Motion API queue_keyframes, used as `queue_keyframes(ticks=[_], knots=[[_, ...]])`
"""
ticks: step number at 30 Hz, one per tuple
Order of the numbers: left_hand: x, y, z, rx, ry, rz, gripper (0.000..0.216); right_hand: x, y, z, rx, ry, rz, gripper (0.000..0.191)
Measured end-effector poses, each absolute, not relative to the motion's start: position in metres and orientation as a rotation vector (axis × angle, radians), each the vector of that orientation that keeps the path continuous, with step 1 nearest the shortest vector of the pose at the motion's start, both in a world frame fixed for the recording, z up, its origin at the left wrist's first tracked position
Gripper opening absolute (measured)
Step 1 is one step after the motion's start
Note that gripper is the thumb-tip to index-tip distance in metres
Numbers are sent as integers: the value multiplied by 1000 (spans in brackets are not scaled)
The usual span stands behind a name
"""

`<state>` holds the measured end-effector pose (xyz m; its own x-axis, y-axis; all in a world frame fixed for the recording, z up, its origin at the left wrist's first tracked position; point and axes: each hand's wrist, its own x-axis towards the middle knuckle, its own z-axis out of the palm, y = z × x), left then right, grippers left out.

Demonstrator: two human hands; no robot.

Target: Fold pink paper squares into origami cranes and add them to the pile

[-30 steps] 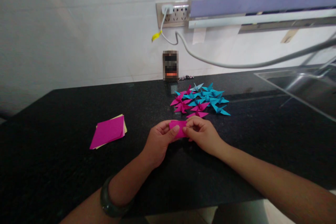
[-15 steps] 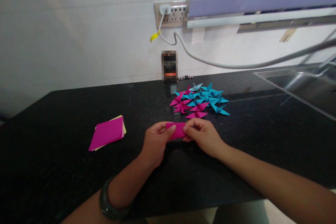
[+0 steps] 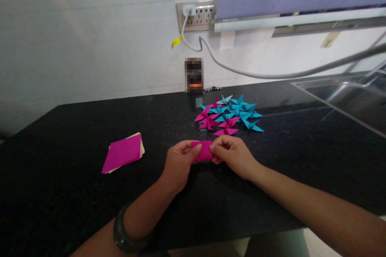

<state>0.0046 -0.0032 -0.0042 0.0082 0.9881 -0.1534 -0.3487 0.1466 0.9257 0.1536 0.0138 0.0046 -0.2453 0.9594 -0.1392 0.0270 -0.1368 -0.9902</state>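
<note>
A small folded piece of magenta paper (image 3: 204, 151) is held between my two hands, just above the black countertop (image 3: 75, 209). My left hand (image 3: 181, 162) pinches its left end, thumb on top and fingers behind. At the right end, the thumb and fingertips of my right hand (image 3: 232, 156) grip its edge. Right behind the hands lie several folded paper cranes, magenta ones (image 3: 208, 122) on the left and blue ones (image 3: 238, 111) on the right. A pale blue crane (image 3: 225, 99) sits at the back of the group.
To the left lies a stack of square paper sheets (image 3: 123, 152), magenta on top with yellow beneath. A blurred dark object (image 3: 194, 75) leans on the wall beside a string of beads (image 3: 212, 88). A white cable (image 3: 235, 68) runs from the socket (image 3: 197, 16) toward the sink (image 3: 346, 96).
Almost nothing differs. Both hands keep their pinch on the magenta paper, which shows slightly flatter, and the view has shifted a touch.
</note>
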Motion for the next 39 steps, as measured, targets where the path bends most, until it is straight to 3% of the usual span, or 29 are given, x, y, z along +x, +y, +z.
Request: queue_keyframes(ticks=[16,25,31,39], knots=[[6,-5,-2,864,1086,1209,17,157,18,5,-1173,-1313,1560,24],[-8,0,-1,1557,1236,816,12,168,20,2,-1173,-1981,1177,13],[-8,0,1,1527,1300,988,12,163,18,1,-1171,-1930,1139,19],[-5,-1,6,1414,1291,1143,8,160,18,1,-1231,-1784,1360,23]])
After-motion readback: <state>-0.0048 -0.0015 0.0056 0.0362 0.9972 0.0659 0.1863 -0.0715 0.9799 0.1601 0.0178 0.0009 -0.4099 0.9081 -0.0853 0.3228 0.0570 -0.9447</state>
